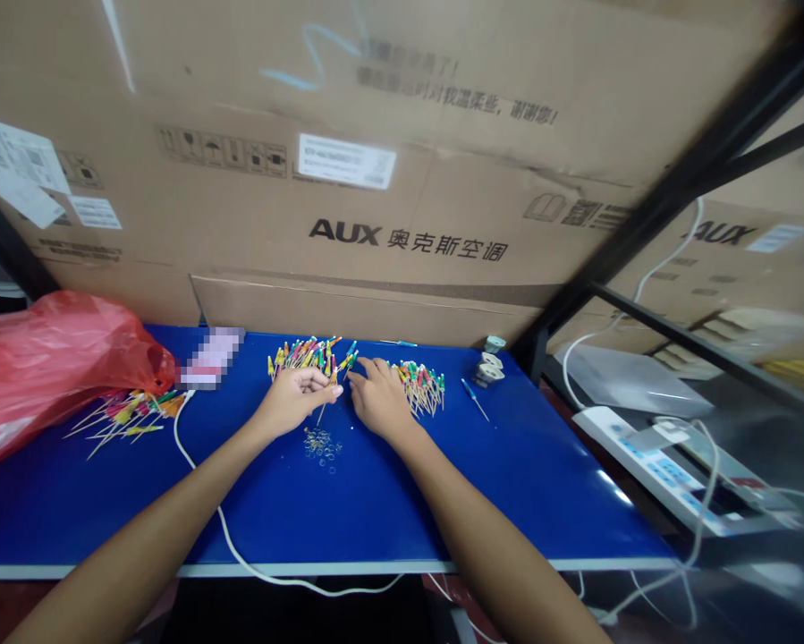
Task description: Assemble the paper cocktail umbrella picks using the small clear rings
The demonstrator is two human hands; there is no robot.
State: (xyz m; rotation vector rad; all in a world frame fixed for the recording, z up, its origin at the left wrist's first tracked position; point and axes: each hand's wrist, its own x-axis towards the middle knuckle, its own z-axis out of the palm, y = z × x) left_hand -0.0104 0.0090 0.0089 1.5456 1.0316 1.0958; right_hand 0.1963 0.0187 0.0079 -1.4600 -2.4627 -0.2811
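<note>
My left hand (300, 396) is closed, with thumb and fingers pinching a folded paper cocktail umbrella (334, 377) whose wooden stick points down. Beside it my right hand (378, 394) lies low over the table, palm down, fingers slightly apart. Its index fingertip is by a green-tipped umbrella (351, 355); its thumb is mostly hidden. Behind my left hand lies a pile of colourful folded umbrellas (300, 354). Another bunch (423, 386) lies to the right of my right hand, sticks toward me. Small clear rings (321, 445) are scattered in front of my hands.
On the blue table (402, 519), a red plastic bag (72, 358) lies left with more umbrellas (130, 413) beside it. A white cable (224, 528) runs from a blurred-out object (212, 358). A blue screwdriver-like tool (475, 400) and small round items (490, 367) lie right. A large carton (402, 206) stands behind.
</note>
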